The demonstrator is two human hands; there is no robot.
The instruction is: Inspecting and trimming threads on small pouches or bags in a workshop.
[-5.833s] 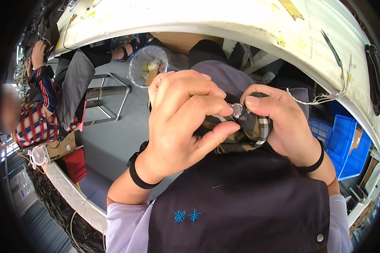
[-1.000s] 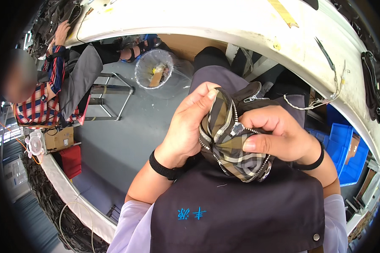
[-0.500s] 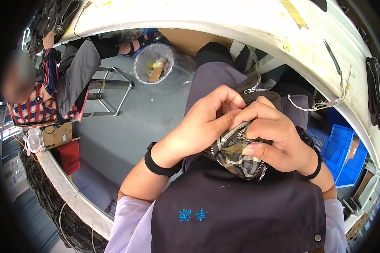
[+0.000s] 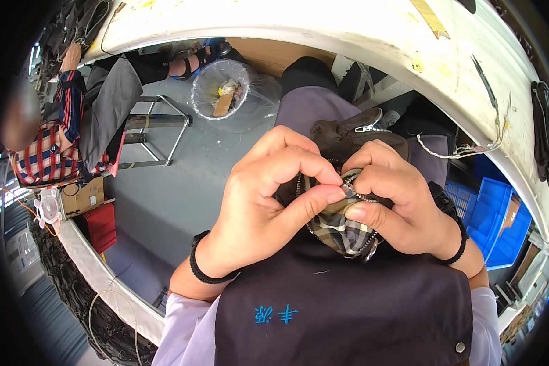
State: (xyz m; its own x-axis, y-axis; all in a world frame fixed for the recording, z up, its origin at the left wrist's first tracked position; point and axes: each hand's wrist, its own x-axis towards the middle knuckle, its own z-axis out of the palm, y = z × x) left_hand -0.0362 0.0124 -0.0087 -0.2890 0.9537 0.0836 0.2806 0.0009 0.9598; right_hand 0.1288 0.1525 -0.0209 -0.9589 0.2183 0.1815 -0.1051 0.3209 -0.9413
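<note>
In my lap lies a dark brown zippered bag (image 4: 387, 139), with its checked lining (image 4: 341, 230) showing and metal zipper teeth along the edges. My left hand (image 4: 259, 198) pinches a small grey zipper slider (image 4: 348, 190) between thumb and forefinger. Close against it, my right hand (image 4: 399, 198) grips the zipper edge of the bag, thumb on the lining and fingers curled over the far side. A second length of open zipper (image 4: 372, 128) shows at the far end of the bag. My fingers hide part of the teeth around the slider.
Ahead curves a white table (image 4: 372, 30) carrying thread snips (image 4: 485, 82), loose cord (image 4: 457, 152) and a tape strip (image 4: 430, 18). A lined waste bin (image 4: 219, 113) stands on the floor. Blue crates (image 4: 494, 222) are at right. Another person (image 4: 49, 143) sits at left.
My left hand has turned and shifted left, its thumb and forefinger now closed on the slider. My right hand stays on the zipper edge. The bag's far part is more exposed.
</note>
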